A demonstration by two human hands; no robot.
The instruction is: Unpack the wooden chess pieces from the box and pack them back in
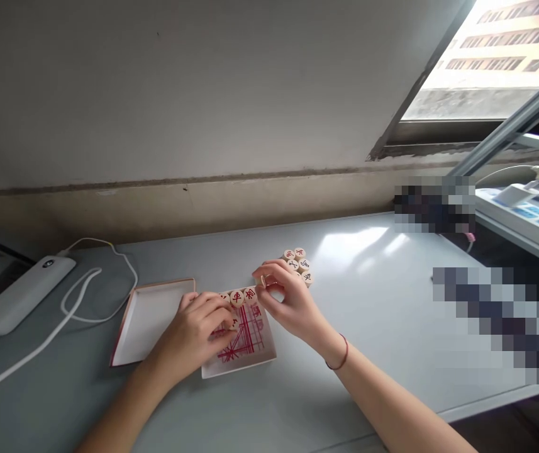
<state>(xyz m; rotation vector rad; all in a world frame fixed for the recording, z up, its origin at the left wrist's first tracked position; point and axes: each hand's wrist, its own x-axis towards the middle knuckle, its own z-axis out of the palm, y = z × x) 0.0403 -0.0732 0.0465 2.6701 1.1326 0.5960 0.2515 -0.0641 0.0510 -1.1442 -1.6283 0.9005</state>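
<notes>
A shallow box sits on the desk, with a red-printed sheet lying on its floor. Round xiangqi pieces with red characters stand in a row along the box's far side. My left hand is over the box's left part, its thumb and fingers closed around another xiangqi piece, partly hidden. Just beyond the box's far right corner, my right hand pinches a xiangqi piece seen edge-on. Behind that hand several more pieces are grouped on the desk, some covered by the fingers.
An empty box lid lies left of the box. Farther left are a white power strip and a looping white cable. A wall rises behind the desk; a metal frame stands at right.
</notes>
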